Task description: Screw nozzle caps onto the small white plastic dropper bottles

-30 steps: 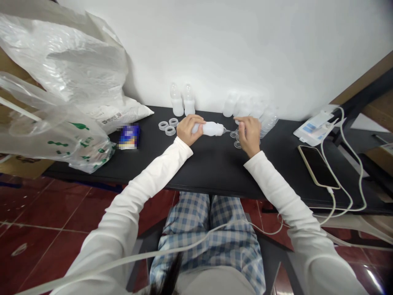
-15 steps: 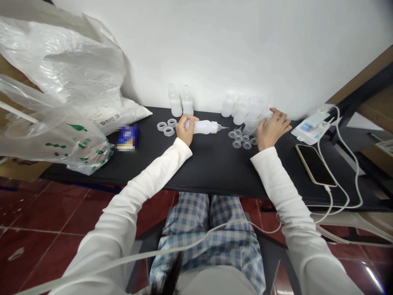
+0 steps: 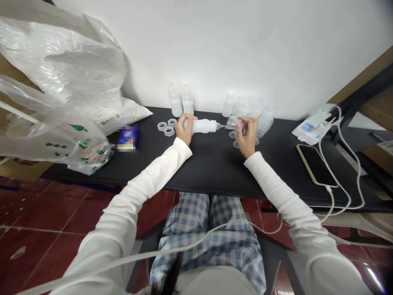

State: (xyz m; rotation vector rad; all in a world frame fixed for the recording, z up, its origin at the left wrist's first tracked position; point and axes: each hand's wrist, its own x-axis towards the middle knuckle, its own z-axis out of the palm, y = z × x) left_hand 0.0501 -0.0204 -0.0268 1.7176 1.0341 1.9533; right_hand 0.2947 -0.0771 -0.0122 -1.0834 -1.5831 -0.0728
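Observation:
My left hand is closed round the base of a white plastic bottle that lies sideways above the black table, its nipple tip pointing right. My right hand holds a clear plastic cap just right of that tip, its open end facing the bottle. Several small clear nipples lie on the table under my right hand.
Two capped bottles stand at the wall, with more clear caps and bottles to their right. Three white rings lie left of my left hand. Plastic bags fill the left; a phone with cables lies right.
My right hand reached right to the group of clear caps, took one, and brought it back to the bottle's tip. The left hand has kept the bottle almost still.

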